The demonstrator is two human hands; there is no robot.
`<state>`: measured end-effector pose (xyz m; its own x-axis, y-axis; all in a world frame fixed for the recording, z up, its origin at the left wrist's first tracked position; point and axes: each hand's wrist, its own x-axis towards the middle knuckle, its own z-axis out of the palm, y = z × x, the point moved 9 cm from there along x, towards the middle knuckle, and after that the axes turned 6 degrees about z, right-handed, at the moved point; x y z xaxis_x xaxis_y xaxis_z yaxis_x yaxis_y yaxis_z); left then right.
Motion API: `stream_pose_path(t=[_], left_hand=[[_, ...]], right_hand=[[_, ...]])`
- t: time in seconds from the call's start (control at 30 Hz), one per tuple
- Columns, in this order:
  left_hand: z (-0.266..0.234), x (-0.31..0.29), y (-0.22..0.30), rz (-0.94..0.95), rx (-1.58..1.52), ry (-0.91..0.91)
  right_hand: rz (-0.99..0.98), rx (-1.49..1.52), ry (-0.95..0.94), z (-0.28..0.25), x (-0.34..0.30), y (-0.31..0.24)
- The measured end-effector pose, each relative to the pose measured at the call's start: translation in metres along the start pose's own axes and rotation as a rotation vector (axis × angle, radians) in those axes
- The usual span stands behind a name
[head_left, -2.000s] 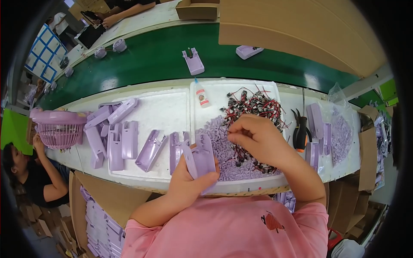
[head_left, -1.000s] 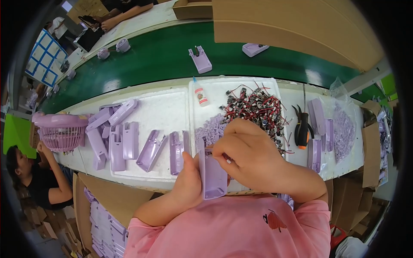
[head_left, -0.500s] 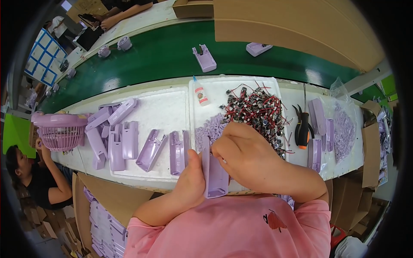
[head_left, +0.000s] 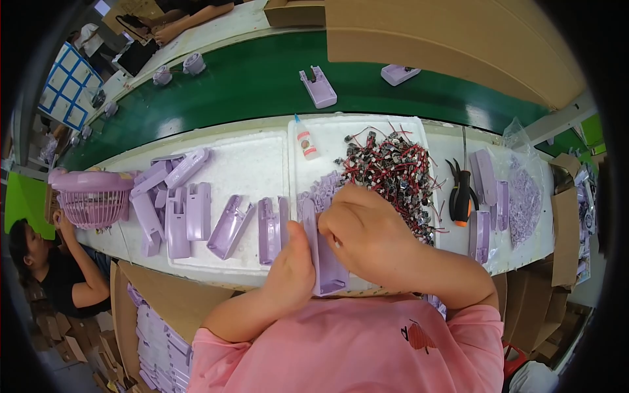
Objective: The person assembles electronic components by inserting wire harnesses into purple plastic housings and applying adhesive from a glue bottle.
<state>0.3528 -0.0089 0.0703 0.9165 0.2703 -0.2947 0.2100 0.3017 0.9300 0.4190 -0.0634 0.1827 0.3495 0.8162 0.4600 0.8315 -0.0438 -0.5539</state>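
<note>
Close to my body, my left hand [head_left: 293, 267] grips a long, hollow lilac plastic housing [head_left: 329, 272] by its left side, with the thumb up along the edge. Over the housing's right side and far part, my right hand [head_left: 363, 230] is closed in a pinch; whatever its fingertips hold is hidden. Just beyond lies a heap of small lilac plastic pieces [head_left: 319, 190]. A big pile of small circuit parts with red and black wires [head_left: 386, 164] sits behind my right hand. Left of my left hand rests another open lilac housing [head_left: 269, 232].
More housings [head_left: 175, 223] lie on the white foam tray at left, near a pink basket [head_left: 95, 200]. A glue bottle [head_left: 305, 141], pliers [head_left: 461, 200] and a bag of small parts [head_left: 524, 196] surround the work spot. A green conveyor belt [head_left: 249, 82] runs behind.
The housing and both hands have shifted slightly left and away from my body. Items on the conveyor belt have moved a little to the right.
</note>
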Motion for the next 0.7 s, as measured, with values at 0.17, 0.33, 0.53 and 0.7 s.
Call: stream_pose_path(t=[0.17, 0.33, 0.53, 0.7], left_hand=[[0.012, 0.012, 0.01, -0.126, -0.271, -0.044], [0.012, 0.014, 0.017, -0.061, -0.139, -0.067], [0.007, 0.032, 0.019, -0.037, -0.052, -0.152], [0.013, 0.038, 0.039, -0.271, -0.246, -0.169]], right_hand=[[0.179, 0.099, -0.06, -0.008, 0.01, 0.02], [0.057, -0.018, -0.076, -0.008, 0.014, 0.007], [0.087, -0.086, -0.066, -0.007, 0.013, 0.019], [0.138, -0.006, -0.092, -0.05, 0.011, 0.018]])
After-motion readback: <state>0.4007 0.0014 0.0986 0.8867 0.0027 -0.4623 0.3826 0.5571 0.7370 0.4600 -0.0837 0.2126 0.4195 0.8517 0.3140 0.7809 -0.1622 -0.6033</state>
